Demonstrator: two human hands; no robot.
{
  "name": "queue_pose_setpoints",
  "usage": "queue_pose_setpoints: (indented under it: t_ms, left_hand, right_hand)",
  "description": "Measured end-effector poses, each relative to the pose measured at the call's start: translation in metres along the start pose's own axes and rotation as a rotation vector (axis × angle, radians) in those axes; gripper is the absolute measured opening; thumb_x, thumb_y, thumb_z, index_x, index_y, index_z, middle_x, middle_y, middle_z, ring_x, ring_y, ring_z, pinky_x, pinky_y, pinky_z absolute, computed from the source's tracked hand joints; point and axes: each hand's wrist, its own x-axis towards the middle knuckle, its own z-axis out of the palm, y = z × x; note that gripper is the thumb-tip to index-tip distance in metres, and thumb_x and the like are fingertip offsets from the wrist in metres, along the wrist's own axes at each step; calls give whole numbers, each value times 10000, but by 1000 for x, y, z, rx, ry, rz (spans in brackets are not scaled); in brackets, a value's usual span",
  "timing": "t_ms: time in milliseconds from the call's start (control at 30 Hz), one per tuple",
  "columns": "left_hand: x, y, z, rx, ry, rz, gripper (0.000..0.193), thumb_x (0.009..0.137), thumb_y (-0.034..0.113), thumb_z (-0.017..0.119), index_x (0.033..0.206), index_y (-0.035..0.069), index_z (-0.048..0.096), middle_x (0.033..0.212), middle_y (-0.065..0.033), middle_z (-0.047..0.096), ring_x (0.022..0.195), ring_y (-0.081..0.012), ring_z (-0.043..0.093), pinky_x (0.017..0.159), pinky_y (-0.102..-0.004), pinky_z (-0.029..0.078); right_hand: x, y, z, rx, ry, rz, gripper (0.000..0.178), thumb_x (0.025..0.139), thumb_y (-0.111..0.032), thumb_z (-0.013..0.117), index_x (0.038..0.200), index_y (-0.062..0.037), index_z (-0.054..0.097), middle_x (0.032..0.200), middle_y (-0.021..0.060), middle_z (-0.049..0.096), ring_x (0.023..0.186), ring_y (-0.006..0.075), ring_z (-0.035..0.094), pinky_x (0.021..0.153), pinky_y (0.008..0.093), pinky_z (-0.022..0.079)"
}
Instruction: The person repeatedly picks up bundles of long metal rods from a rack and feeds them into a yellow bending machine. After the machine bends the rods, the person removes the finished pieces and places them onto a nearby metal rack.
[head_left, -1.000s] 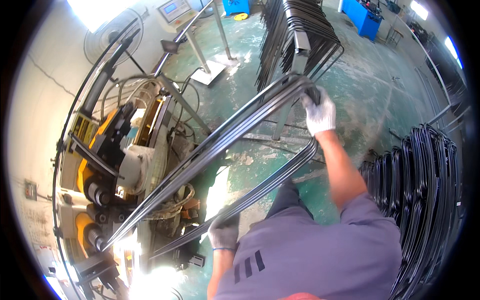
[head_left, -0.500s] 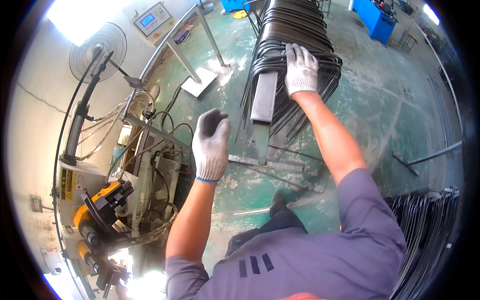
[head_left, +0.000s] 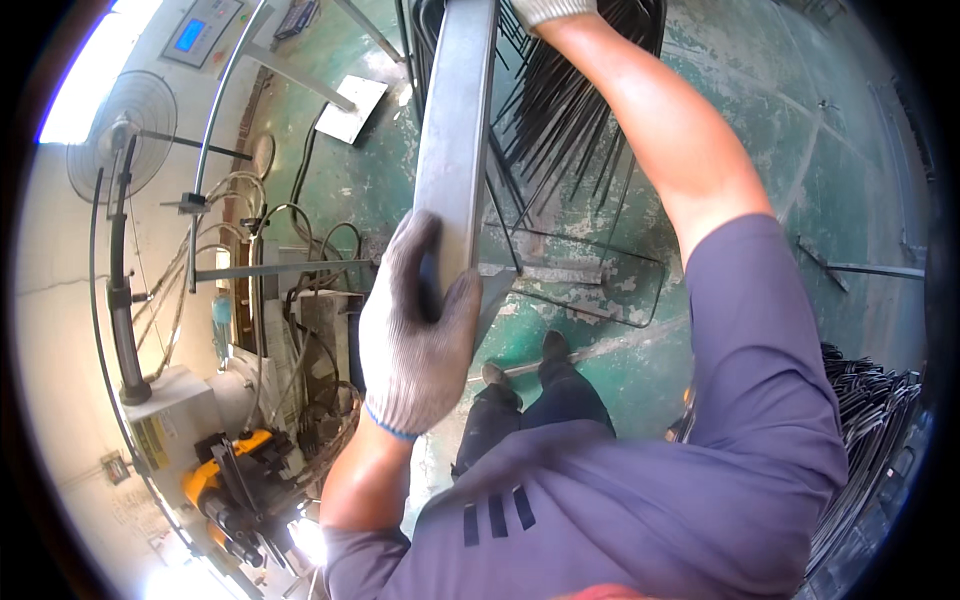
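Observation:
A grey rectangular steel beam (head_left: 457,125) runs from the top edge toward me. My left hand (head_left: 415,325), in a white knit glove with a dark palm, is at its near end. The thumb and fingers are spread, with the beam's end behind the gap between them; whether they touch it I cannot tell. Stretched far forward, my right hand (head_left: 553,10) shows only its glove cuff and wrist at the top edge; its fingers are cut off. Dark bent metal rods (head_left: 575,115) hang in a dense bundle beside and below that hand.
At left stand a yellow and black machine (head_left: 225,470), hoses, a fan (head_left: 120,135) and a control box (head_left: 195,35) with a blue screen. More dark rods (head_left: 865,430) are stacked at lower right. A rod frame (head_left: 650,290) lies on the green floor ahead of my feet.
My view has shifted forward over the beam. My left hand has come to the beam's near end. The right hand, earlier resting on the rods, has moved mostly out of the top edge.

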Motion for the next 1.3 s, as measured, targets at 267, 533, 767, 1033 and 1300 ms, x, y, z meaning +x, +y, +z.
queue_pose_setpoints:
  t_ms: [267,533,767,1033,1300]
  left_hand:
    - [2,9,-4,-168,3,-69,571,861,-52,624,1403,-56,444,1398,-183,512,1313,-253,484,1114,-358,353]
    - [5,0,-7,-97,3,-143,698,889,186,626,1502,14,341,1453,-199,461,1073,-234,610,858,-308,518]
    - [39,24,23,202,-18,-118,678,913,301,514,1530,88,327,1243,-159,613,857,-135,554,725,-256,453]
    - [46,40,31,1082,-160,217,381,993,259,454,1262,8,555,1003,-78,661,939,-183,586,819,-324,491]
    - [79,35,7,905,91,-109,270,953,217,547,1043,-12,658,842,-115,661,733,-220,654,691,-355,547]
  right_hand:
    - [61,48,49,59,-327,329,381,912,-130,394,1271,-98,517,1255,140,546,1200,313,490,1024,461,375]
    - [-168,15,-12,360,7,388,643,816,-251,656,1399,-84,440,1356,175,484,1260,372,434,1076,483,330]
    - [-587,-58,-117,458,-1256,1417,432,876,-341,626,1201,-58,604,1180,220,641,1100,383,608,931,480,488]
    - [-868,-39,-161,39,-1595,1925,386,848,-338,661,1180,-142,661,1209,160,661,1130,352,622,944,435,505]
    - [-995,18,-76,-50,-1302,2058,370,836,-316,695,1166,-151,659,1179,144,676,1092,351,645,899,445,528]
